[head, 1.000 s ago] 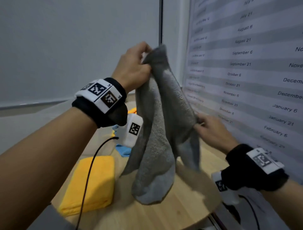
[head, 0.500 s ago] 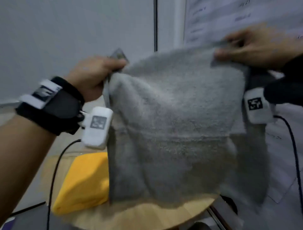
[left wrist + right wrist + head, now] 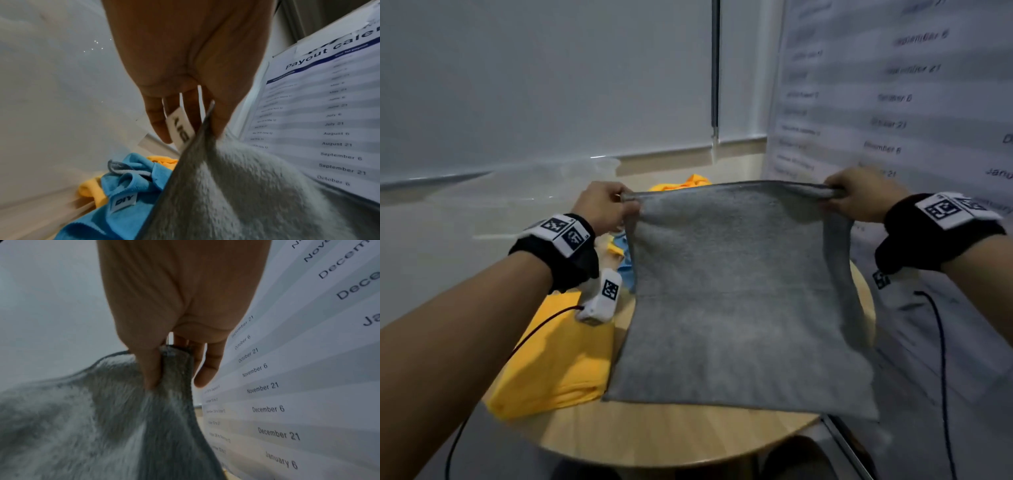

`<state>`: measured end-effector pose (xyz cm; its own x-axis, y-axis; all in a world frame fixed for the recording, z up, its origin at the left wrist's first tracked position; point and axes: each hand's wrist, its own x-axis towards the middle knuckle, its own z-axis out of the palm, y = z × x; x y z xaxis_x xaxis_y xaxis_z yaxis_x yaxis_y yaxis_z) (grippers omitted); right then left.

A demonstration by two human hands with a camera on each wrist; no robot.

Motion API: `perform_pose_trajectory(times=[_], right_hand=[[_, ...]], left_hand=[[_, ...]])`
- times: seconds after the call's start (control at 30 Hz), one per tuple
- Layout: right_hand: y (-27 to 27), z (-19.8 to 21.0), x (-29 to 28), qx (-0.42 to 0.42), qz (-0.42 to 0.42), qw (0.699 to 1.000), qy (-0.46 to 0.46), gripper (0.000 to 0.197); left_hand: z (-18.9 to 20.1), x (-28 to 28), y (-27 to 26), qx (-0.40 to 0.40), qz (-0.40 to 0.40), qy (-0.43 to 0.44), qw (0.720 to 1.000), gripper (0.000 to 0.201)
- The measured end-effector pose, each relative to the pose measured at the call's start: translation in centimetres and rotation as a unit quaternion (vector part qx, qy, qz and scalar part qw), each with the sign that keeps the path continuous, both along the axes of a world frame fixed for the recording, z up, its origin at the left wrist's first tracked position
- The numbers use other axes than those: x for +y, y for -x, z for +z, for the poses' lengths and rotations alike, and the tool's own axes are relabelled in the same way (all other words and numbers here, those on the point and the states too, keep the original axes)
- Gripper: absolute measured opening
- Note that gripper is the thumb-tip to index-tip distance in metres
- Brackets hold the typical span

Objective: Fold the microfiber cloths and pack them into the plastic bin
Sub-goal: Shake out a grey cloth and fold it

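Both forearms are bare, with no sleeves in view; the left hand (image 3: 604, 205) wears no glove or ring, and the same goes for the right hand (image 3: 863, 193); each wrist carries a broad black fabric band (image 3: 561, 253), the right one (image 3: 931, 236) matching it; a white plate printed with black square fiducial codes (image 3: 565, 233) sits on top of the left band, and a like plate (image 3: 948, 209) tops the right; under the left wrist, at about 5 o'clock from the band, hangs a small white camera housing (image 3: 602, 298) bearing another black code; a thin dark-red cable (image 3: 541, 325) leaves it toward 8 o'clock; a white housing with a code (image 3: 881, 279) sits under the right band, and a black cable (image 3: 941, 370) drops from it toward 6 o'clock.
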<state>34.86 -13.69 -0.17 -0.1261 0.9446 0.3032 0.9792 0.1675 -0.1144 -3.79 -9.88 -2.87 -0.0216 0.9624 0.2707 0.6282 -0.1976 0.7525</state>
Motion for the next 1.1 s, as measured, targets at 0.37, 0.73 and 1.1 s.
perform_pose_trajectory(times=[0.37,0.73,1.1], right_hand=[[-2.1,-6.8,-7.9,0.042,0.094,0.913,0.394,0.015],[-5.0,-11.7,-12.7,0.142,0.094,0.927,0.333,0.022],[-5.7,-12.6,-13.4,0.126,0.095,0.925,0.347,0.061]], left_hand=[[-3.7,-8.3,1.3,0.323,-0.261,0.076,0.906,0.025],[-7.5,-11.9,2.2,0.286,-0.339,0.089,0.892,0.007],[-8.5,-12.8,1.6,0.398,-0.349,0.101,0.842,0.029]])
